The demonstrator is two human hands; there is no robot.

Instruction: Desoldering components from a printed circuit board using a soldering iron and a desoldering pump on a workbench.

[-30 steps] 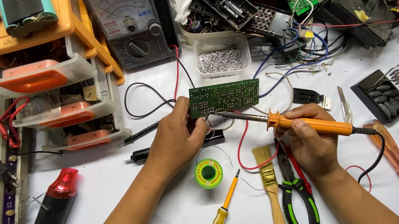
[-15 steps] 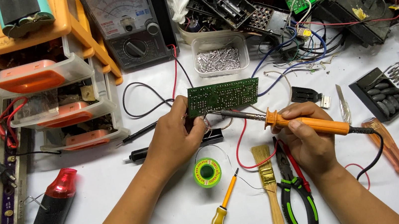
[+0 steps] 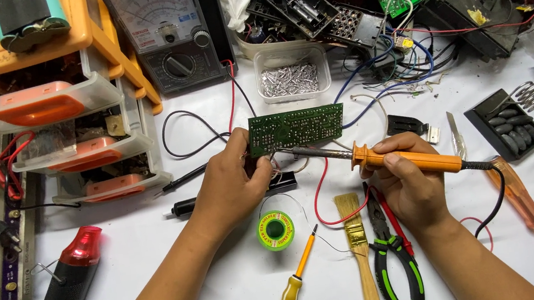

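Holding the green board (image 3: 296,127) by its left end, my left hand (image 3: 231,187) comes in from the bottom of the view with the arm slanting up and to the right. Its fingers are curled tight around the board's lower left corner, knuckles up. The board stands on its long edge near the middle of the tabletop (image 3: 159,263), tilted up so I see its green face.

My right hand (image 3: 408,184) grips the orange iron (image 3: 409,159) like a fat pencil, thumb on top and fingers wrapped under. That arm comes in from the bottom right. The iron lies almost flat and points left, and its metal tip sits at the bottom edge of the board, close to my left fingers. Its black cord loops down past my right wrist.

Just below my hands lie a green solder roll (image 3: 275,229), a brush (image 3: 358,240), pliers (image 3: 392,249) and a yellow screwdriver (image 3: 293,288). A meter (image 3: 169,30) stands well behind the board.
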